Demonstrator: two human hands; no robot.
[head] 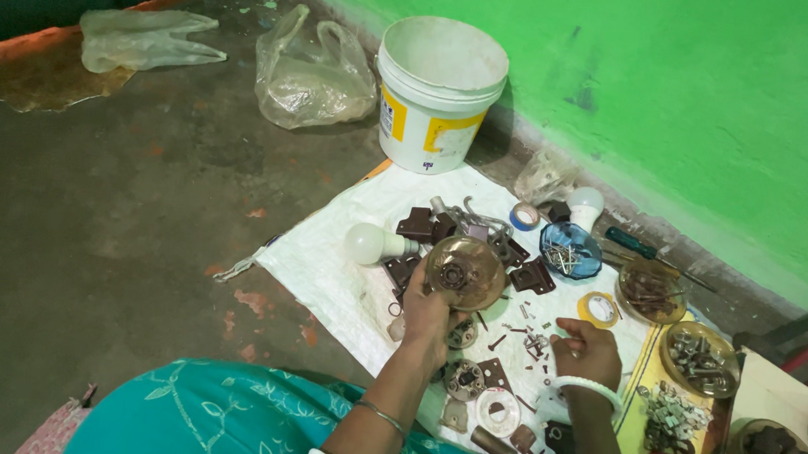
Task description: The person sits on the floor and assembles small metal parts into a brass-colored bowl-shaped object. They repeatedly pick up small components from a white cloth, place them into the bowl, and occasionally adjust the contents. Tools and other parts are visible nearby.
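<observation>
Sorting looks partly done: left hand holds up a clear bowl with one dark part in it; right hand pinches closed over loose screws just left of it. Filled bowls sit right; loose brown fittings remain beyond the left hand.

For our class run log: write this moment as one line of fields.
left hand: holds round clear plastic dish | right hand: fingers closed on small hardware, item unclear | surface: white woven sheet | nearby: white plastic bucket
</observation>
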